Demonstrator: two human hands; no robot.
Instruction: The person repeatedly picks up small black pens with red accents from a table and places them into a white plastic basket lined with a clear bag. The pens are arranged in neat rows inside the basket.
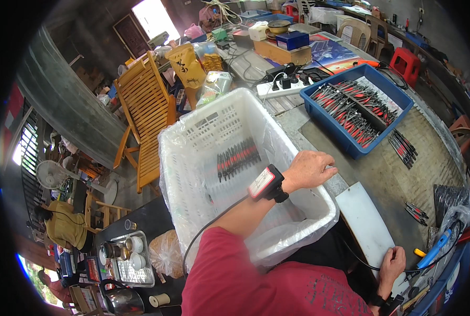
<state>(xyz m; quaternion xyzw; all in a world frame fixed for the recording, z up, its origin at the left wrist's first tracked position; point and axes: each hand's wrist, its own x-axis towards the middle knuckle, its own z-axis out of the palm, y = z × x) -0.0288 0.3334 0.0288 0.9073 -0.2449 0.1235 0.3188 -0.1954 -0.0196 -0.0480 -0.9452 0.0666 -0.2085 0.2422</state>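
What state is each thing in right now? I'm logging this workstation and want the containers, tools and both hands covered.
White crate: open, lined with clear plastic, one row of red-and-black pliers inside.
Blue tray: open, holding many pliers.
Loose pliers: lying on the bench beside the blue tray.
Power strip: plugs inserted.
Left hand: resting on the crate's rim, holding nothing.
Right hand: on the white board, fingers curled at its edge.

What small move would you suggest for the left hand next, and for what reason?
Probably lift the left hand off the white crate's rim and reach toward the loose pliers beside the blue tray. The hand rests empty on the rim; the lined crate already holds a row of pliers.
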